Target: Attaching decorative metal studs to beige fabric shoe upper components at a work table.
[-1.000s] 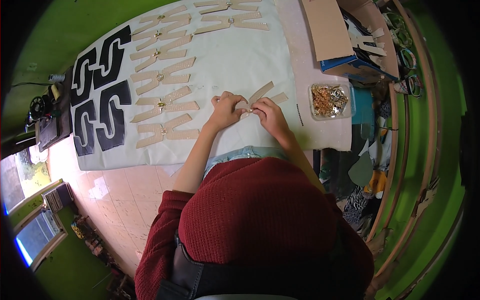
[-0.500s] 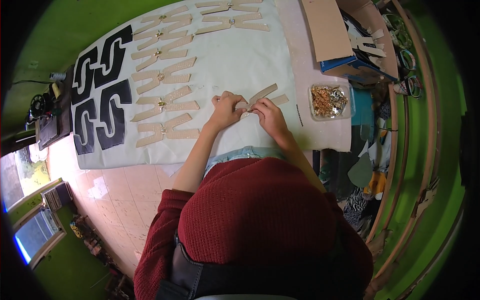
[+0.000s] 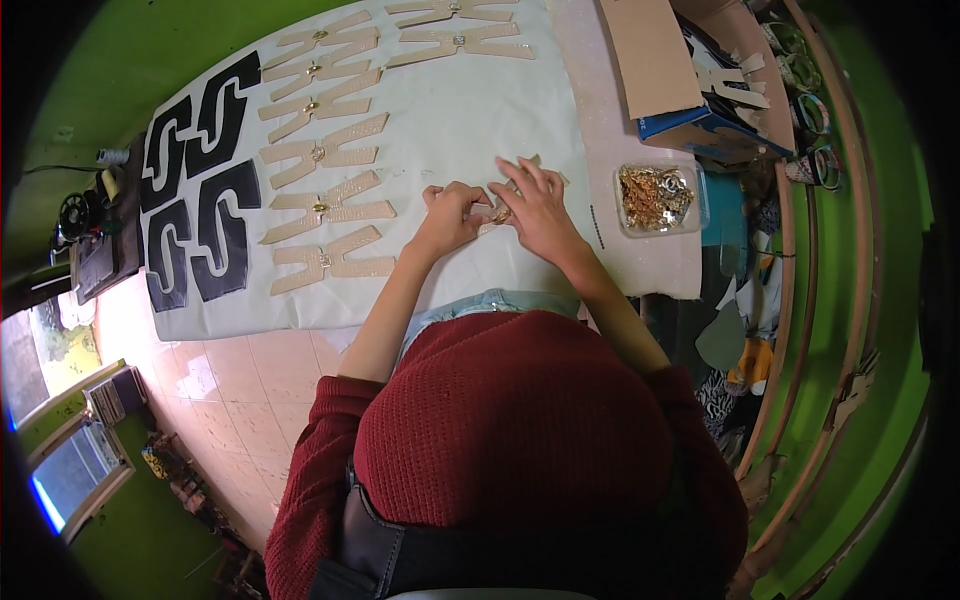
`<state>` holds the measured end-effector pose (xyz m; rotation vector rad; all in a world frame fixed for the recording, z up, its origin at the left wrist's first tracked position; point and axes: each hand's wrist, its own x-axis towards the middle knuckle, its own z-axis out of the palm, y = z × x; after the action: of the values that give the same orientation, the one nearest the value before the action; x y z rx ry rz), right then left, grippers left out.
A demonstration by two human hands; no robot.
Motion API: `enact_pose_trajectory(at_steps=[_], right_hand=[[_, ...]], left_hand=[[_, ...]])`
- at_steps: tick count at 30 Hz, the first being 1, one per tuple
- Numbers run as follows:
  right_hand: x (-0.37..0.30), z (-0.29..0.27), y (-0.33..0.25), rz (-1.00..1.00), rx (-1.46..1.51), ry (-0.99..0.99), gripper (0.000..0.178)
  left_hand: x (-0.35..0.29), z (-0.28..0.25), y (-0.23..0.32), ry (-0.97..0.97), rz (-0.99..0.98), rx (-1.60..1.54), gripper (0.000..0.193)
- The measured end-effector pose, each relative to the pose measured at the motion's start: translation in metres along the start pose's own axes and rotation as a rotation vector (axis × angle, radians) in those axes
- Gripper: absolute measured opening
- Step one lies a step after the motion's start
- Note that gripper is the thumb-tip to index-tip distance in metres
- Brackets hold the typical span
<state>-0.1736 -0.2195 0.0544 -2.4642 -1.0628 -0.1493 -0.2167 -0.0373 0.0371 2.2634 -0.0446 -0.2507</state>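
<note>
My left hand [image 3: 452, 214] is closed, its thumb and fingertips pinching one end of a beige strap piece [image 3: 489, 227] on the white-covered table. A small gold-coloured fitting [image 3: 502, 214] shows at the middle of that piece, between my hands. Over the piece's other end lies my right hand [image 3: 541, 217], its fingers spread apart and hiding most of the straps. To the left, several finished-looking X-shaped beige strap pieces [image 3: 325, 208] with small metal ornaments lie in a column. More of these X-shaped pieces [image 3: 461, 41] lie at the far edge.
Several black curved cut-outs [image 3: 227, 230] lie at the table's left. On the right stand a clear plastic tub [image 3: 658, 232] of gold-coloured metal fittings and an open cardboard box [image 3: 650, 60] holding cut pieces. A short dark chain-like strip [image 3: 597, 227] lies beside the tub.
My right hand's fingers have gone from a pinch at the strap piece's middle to spread out over its right end. My left hand keeps its pinch in nearly the same place.
</note>
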Motion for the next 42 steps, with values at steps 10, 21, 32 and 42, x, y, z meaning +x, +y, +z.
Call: enact_pose_trajectory(at_steps=[10,21,32,42], right_hand=[[0.006,0.000,0.010,0.032,0.103,-0.218,0.026],[0.001,0.005,0.009,0.102,0.186,-0.220,0.025],[-0.001,0.000,0.006,0.034,0.286,0.025,0.026],[0.023,-0.075,-0.014,-0.032,0.518,0.087,0.020]], left_hand=[[0.003,-0.002,-0.003,0.003,0.011,-0.020,0.019],[0.003,-0.002,-0.011,0.007,0.017,-0.092,0.018],[0.014,-0.023,-0.013,-0.178,-0.040,-0.299,0.025],[-0.001,-0.085,0.063,-0.273,0.015,-0.711,0.023]])
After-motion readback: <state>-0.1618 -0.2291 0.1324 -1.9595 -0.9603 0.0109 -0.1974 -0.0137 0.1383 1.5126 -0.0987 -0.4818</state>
